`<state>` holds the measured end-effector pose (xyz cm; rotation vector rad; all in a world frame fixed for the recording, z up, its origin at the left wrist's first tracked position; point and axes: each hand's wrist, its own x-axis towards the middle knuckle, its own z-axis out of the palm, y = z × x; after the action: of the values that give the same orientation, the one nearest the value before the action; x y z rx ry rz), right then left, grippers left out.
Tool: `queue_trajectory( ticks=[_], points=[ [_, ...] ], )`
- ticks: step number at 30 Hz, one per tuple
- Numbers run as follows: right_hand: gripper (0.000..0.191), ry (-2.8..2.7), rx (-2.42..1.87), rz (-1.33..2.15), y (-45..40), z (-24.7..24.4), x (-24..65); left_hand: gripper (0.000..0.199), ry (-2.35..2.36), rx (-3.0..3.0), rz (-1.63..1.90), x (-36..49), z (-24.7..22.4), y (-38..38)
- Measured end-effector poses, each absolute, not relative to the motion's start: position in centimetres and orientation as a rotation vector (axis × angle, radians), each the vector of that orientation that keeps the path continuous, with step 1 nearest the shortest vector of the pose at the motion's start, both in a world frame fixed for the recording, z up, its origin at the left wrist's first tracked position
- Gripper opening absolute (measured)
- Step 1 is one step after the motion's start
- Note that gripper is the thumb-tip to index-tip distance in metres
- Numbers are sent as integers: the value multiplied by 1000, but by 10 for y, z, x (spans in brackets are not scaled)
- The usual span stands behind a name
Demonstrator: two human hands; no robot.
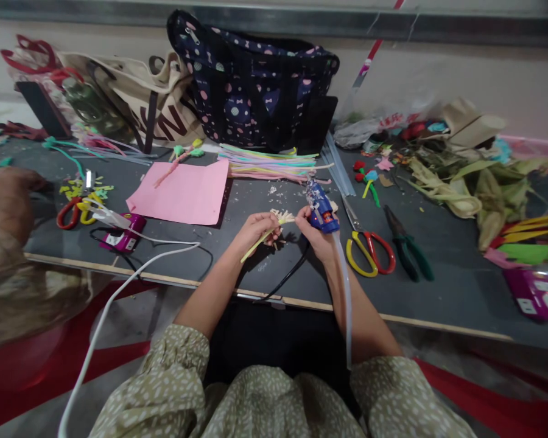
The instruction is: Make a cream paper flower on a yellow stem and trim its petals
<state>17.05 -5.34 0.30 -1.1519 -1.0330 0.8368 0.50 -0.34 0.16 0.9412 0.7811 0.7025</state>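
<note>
My left hand is closed on a pale yellow pipe cleaner. A tuft of short cream pieces shows at its fingertips, partly hidden by them. My right hand grips a blue glue gun, its nozzle end crusted with stringy glue. A long translucent glue stick sticks out of the gun's back and runs down over my right forearm. The thumb of my right hand is close to the cream tuft; whether it touches, I cannot tell.
Red-and-yellow scissors and green-handled pliers lie right of my hands. Pink paper and a pipe-cleaner bundle lie beyond them. A white cable crosses the table edge near a purple socket block. Another person's hand rests far left.
</note>
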Motion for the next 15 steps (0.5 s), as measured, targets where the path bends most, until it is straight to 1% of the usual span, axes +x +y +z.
queue_trajectory(
  ticks=[5, 15],
  points=[
    [22, -1064, -1167, 845, -54, 4, 171, 9, 772, 974, 684, 6, 2, -4],
    [19, -1155, -1272, 812, -54, 2, 177, 12, 777, 1000, 670, 6, 7, -5]
  ],
)
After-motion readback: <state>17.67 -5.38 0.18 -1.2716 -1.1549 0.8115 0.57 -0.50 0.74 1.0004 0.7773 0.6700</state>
